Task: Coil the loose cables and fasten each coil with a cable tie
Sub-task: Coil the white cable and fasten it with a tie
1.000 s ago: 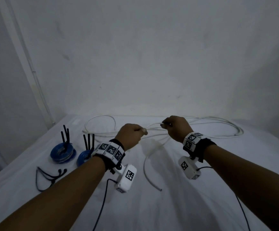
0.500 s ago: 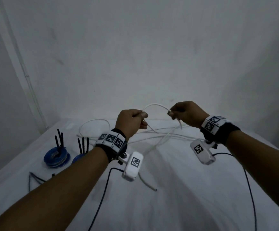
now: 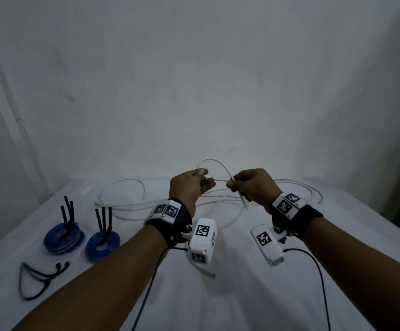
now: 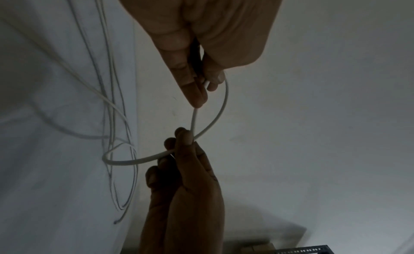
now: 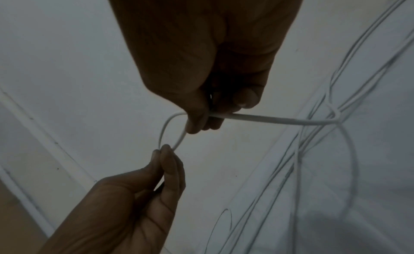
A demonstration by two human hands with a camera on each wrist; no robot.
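Left hand (image 3: 189,187) and right hand (image 3: 253,187) each pinch the white cable (image 3: 214,162), holding a small loop between them above the white-covered bench (image 3: 242,295), where the cable's remaining length lies loose behind them.

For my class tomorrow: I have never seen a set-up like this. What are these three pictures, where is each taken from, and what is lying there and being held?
There is no machine here: a person works with bare hands and wears small cameras. The wide picture comes from a camera on the head; the two dark close-ups come from cameras strapped to each wrist, looking along the fingers.

The left hand and the right hand each pinch the white cable, which arches in a small loop between them. The rest of it lies loose on the white sheet.

On the left lie two blue coils already fastened with black ties, and nearer the camera some loose black ties.
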